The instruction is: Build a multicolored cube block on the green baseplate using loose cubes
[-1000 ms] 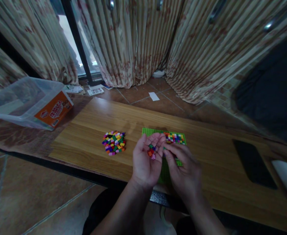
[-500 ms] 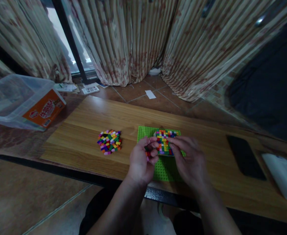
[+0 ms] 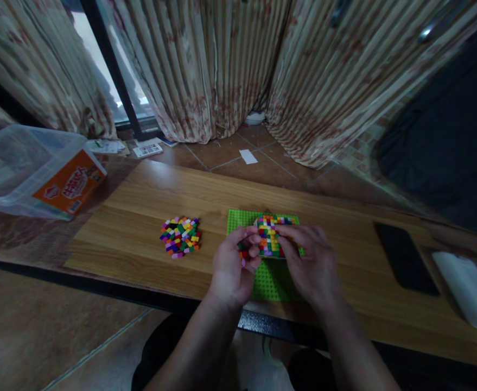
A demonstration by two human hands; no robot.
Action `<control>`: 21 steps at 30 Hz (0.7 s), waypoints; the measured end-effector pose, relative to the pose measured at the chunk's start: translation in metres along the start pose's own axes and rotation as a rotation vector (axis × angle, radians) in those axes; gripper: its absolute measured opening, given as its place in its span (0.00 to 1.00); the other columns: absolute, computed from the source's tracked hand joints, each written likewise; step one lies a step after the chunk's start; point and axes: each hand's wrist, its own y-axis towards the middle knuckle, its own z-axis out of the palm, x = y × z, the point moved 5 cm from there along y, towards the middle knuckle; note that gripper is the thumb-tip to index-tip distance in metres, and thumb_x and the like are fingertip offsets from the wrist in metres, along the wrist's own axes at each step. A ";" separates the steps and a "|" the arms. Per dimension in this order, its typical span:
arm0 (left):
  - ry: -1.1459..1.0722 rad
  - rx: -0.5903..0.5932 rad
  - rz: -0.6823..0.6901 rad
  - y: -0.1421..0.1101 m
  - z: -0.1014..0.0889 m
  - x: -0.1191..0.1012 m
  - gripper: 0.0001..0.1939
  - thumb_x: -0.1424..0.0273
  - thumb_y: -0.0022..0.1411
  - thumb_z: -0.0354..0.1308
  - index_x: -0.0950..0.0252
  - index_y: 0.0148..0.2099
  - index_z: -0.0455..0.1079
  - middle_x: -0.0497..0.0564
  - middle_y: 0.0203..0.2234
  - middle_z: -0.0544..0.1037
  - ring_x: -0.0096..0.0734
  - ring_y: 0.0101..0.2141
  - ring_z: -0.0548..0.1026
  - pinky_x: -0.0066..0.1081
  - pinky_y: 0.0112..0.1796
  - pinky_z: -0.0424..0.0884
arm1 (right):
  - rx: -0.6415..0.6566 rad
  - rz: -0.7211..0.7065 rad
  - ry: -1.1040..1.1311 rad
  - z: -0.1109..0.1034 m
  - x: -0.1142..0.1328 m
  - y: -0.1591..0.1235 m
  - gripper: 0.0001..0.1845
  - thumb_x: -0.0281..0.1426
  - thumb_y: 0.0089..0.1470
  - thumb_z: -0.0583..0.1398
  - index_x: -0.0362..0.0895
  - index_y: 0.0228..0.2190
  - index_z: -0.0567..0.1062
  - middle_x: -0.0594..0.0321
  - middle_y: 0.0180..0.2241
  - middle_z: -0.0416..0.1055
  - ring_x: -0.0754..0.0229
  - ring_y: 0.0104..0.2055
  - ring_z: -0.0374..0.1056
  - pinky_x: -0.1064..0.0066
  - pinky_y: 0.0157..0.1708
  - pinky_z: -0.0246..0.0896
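A block built of small multicoloured toy bricks (image 3: 268, 239) stands on a bright green studded baseplate (image 3: 274, 283). My left hand (image 3: 232, 267) is at the block's left side, its fingers curled around a few small loose bricks (image 3: 243, 254), red and pink among them. From the right, my right hand (image 3: 315, 262) reaches over the block with thumb and forefinger pinched at its top. Whatever lies between those fingertips is too small to make out. The right hand hides part of the block's right side. A loose pile of mixed bricks (image 3: 180, 237) lies left of the baseplate.
The wooden table (image 3: 132, 217) carries a dark phone-like slab (image 3: 406, 258) and a white packet (image 3: 468, 290) at right. A clear plastic bin (image 3: 22, 179) with an orange label stands at left. Patterned curtains (image 3: 189, 70) hang beyond the table.
Both hands stay at the block in nearly the same pose, the right fingertips shifting only slightly over its top. The whole view has moved a little.
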 end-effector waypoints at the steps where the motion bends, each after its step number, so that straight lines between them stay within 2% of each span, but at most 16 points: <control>1: 0.001 -0.004 0.001 0.000 0.000 0.000 0.08 0.73 0.62 0.53 0.72 0.35 0.71 0.47 0.22 0.70 0.16 0.17 0.59 0.18 0.17 0.51 | -0.006 0.008 0.005 0.000 0.000 0.000 0.10 0.27 0.59 0.58 0.47 0.39 0.79 0.61 0.38 0.78 0.56 0.42 0.68 0.60 0.43 0.64; 8: 0.002 -0.009 -0.002 -0.001 -0.001 0.000 0.08 0.73 0.62 0.52 0.72 0.35 0.71 0.47 0.22 0.70 0.16 0.17 0.60 0.18 0.18 0.53 | -0.068 0.114 0.041 -0.002 -0.008 -0.004 0.07 0.30 0.57 0.61 0.47 0.35 0.80 0.60 0.37 0.76 0.55 0.41 0.69 0.60 0.43 0.63; 13: 0.000 -0.001 -0.001 0.000 0.000 0.000 0.08 0.73 0.62 0.52 0.72 0.34 0.70 0.47 0.21 0.69 0.16 0.17 0.59 0.18 0.17 0.51 | -0.141 0.201 0.067 -0.006 -0.012 -0.004 0.08 0.33 0.58 0.60 0.46 0.36 0.79 0.59 0.37 0.76 0.54 0.42 0.70 0.59 0.46 0.63; 17: 0.007 -0.005 0.010 0.000 0.000 0.000 0.07 0.74 0.61 0.53 0.72 0.35 0.71 0.47 0.21 0.70 0.16 0.17 0.59 0.19 0.17 0.51 | -0.118 0.251 0.018 -0.001 -0.011 -0.003 0.12 0.38 0.58 0.60 0.46 0.40 0.78 0.57 0.41 0.75 0.52 0.47 0.68 0.56 0.48 0.62; 21: 0.002 -0.012 0.015 0.000 0.000 0.000 0.07 0.74 0.61 0.53 0.72 0.34 0.71 0.47 0.21 0.69 0.16 0.17 0.59 0.19 0.17 0.51 | -0.085 0.305 0.009 0.006 -0.013 -0.004 0.14 0.38 0.57 0.60 0.46 0.43 0.78 0.55 0.43 0.73 0.50 0.49 0.66 0.54 0.50 0.62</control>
